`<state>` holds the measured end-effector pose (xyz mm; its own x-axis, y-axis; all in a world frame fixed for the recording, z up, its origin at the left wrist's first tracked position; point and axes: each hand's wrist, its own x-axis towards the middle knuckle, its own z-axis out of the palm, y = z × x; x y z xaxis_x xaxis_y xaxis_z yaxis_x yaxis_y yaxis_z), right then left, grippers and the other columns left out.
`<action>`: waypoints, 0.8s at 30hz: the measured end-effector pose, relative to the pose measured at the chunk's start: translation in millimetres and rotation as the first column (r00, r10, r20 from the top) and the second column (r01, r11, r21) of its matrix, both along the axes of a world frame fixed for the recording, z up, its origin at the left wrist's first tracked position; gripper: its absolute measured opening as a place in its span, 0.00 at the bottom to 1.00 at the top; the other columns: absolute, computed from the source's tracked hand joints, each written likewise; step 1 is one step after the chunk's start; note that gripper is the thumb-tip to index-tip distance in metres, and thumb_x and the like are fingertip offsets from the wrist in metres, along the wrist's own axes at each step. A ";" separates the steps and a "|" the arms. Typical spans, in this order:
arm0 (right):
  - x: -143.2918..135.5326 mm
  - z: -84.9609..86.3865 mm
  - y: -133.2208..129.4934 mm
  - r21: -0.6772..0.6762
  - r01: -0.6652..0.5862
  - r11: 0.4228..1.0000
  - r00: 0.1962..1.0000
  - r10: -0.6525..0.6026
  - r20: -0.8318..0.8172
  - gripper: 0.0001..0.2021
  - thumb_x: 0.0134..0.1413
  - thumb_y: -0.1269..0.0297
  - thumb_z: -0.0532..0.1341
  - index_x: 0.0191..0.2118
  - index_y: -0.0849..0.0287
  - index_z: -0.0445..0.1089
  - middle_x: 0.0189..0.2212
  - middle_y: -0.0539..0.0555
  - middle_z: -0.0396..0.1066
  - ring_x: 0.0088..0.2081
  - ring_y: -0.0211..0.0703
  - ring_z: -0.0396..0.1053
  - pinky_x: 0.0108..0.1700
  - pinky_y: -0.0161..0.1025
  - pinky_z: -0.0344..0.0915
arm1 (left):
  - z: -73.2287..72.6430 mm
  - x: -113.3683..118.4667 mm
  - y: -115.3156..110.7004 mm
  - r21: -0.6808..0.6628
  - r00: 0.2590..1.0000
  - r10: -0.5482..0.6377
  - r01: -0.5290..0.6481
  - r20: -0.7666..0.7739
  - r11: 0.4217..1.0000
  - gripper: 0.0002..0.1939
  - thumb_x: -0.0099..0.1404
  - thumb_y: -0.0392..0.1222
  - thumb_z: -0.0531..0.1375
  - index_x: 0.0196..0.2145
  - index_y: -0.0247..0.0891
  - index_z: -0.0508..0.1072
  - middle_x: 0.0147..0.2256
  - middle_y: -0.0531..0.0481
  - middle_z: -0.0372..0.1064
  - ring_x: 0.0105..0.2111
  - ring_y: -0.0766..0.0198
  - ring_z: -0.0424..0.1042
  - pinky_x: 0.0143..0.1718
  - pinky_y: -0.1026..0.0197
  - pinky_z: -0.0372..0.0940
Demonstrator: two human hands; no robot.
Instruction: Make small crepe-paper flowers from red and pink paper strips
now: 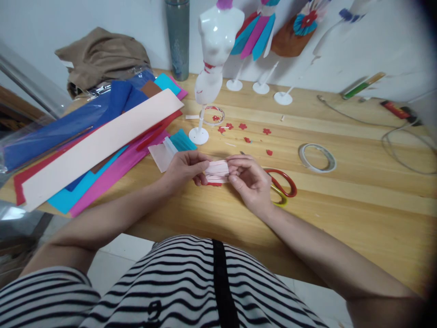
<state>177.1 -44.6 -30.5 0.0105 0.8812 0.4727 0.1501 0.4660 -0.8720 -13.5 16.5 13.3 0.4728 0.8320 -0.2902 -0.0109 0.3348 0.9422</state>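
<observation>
Between my two hands is a small piece of pale pink crepe paper [217, 171] with pleats running across it. My left hand [184, 167] pinches its left end, thumb on top. At the right end, the fingers and thumb of my right hand [251, 181] close on the paper's edge. A bit of red paper [214, 184] shows just below the pleats. Scissors with red and yellow handles [288, 182] lie beside my right hand, their blades mostly hidden under it. Left of my left hand are a pale paper piece [160, 156] and a folded teal piece [183, 140].
A white mannequin [218, 41] on a stand rises ahead, with dressed forms [256, 32] behind it. Small red paper flowers [242, 126] lie scattered. A tape roll [317, 157] sits right. Coloured paper sheets [102, 146] pile at left; a bottle [178, 41] stands behind.
</observation>
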 end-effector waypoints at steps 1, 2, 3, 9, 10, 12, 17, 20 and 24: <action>0.1 0.7 -0.1 -0.012 -0.002 1.000 1.000 0.002 -0.024 0.09 0.60 0.65 0.63 0.47 0.53 0.72 0.46 0.57 0.70 0.38 0.42 0.70 0.38 0.43 0.72 | -0.6 0.1 0.0 0.020 1.000 -0.004 0.004 -0.004 1.000 0.08 0.58 0.37 0.67 0.33 0.31 0.74 0.18 0.54 0.71 0.17 0.69 0.71 0.18 0.70 0.64; 0.2 1.4 -0.1 -0.024 -0.003 1.000 0.999 0.002 -0.039 0.09 0.60 0.64 0.63 0.47 0.53 0.72 0.46 0.57 0.70 0.38 0.42 0.70 0.38 0.43 0.72 | -1.1 0.2 -0.2 0.042 1.000 -0.010 0.011 -0.009 0.999 0.08 0.58 0.37 0.66 0.34 0.30 0.74 0.18 0.54 0.71 0.17 0.69 0.71 0.18 0.70 0.63; 0.3 1.8 -0.1 -0.032 -0.002 0.999 0.999 0.000 -0.049 0.09 0.60 0.64 0.63 0.47 0.53 0.72 0.45 0.57 0.70 0.37 0.41 0.70 0.38 0.43 0.71 | -1.5 0.3 -0.6 0.065 1.000 -0.019 0.020 -0.016 0.998 0.07 0.58 0.36 0.66 0.34 0.30 0.74 0.17 0.54 0.70 0.17 0.70 0.70 0.19 0.70 0.63; -0.8 0.5 -1.0 -0.062 0.006 0.998 0.999 -0.009 -0.041 0.10 0.59 0.65 0.64 0.47 0.52 0.72 0.44 0.55 0.71 0.36 0.40 0.68 0.38 0.41 0.70 | -2.7 0.5 -4.4 0.218 0.997 -0.064 0.073 -0.051 0.973 0.08 0.57 0.37 0.66 0.34 0.31 0.76 0.18 0.56 0.67 0.18 0.73 0.66 0.20 0.71 0.60; -0.9 -0.3 -1.2 -0.073 0.009 0.997 0.999 -0.011 -0.038 0.11 0.58 0.65 0.65 0.47 0.52 0.72 0.43 0.55 0.71 0.36 0.40 0.68 0.38 0.41 0.70 | -3.6 0.2 -4.6 0.237 0.996 -0.067 0.078 -0.054 0.968 0.08 0.56 0.37 0.66 0.35 0.31 0.77 0.19 0.56 0.68 0.18 0.73 0.66 0.20 0.71 0.61; -0.8 -2.3 -1.5 -0.083 0.008 0.997 0.999 -0.011 -0.038 0.11 0.58 0.65 0.65 0.47 0.51 0.72 0.41 0.54 0.71 0.35 0.40 0.68 0.38 0.41 0.69 | -6.3 -0.4 -4.7 0.267 0.995 -0.073 0.088 -0.065 0.960 0.10 0.56 0.37 0.66 0.37 0.31 0.78 0.21 0.55 0.69 0.19 0.73 0.66 0.21 0.70 0.61; 1.0 -4.1 -2.5 -0.067 -0.022 0.998 0.999 0.020 -0.028 0.13 0.58 0.65 0.65 0.49 0.51 0.72 0.41 0.54 0.71 0.37 0.41 0.68 0.39 0.42 0.67 | -11.7 -2.2 -4.5 0.406 0.986 -0.064 0.122 -0.154 0.906 0.13 0.57 0.37 0.64 0.40 0.32 0.80 0.29 0.50 0.74 0.22 0.73 0.64 0.24 0.68 0.60; 1.9 -2.2 -3.1 -0.063 -0.007 0.998 1.000 0.009 0.028 0.11 0.59 0.62 0.64 0.48 0.52 0.72 0.39 0.55 0.72 0.38 0.44 0.69 0.39 0.43 0.67 | -10.2 -2.7 -5.8 0.501 0.972 -0.041 0.156 -0.232 0.851 0.14 0.58 0.36 0.62 0.42 0.33 0.80 0.30 0.49 0.75 0.25 0.71 0.65 0.27 0.68 0.60; 1.0 2.5 -2.6 -0.015 0.043 0.999 0.994 -0.042 0.100 0.06 0.59 0.64 0.63 0.42 0.53 0.73 0.34 0.53 0.72 0.34 0.42 0.68 0.36 0.41 0.65 | -4.9 -1.9 -8.1 0.519 0.955 -0.039 0.194 -0.295 0.832 0.14 0.58 0.34 0.62 0.42 0.36 0.81 0.26 0.53 0.72 0.23 0.71 0.62 0.26 0.68 0.57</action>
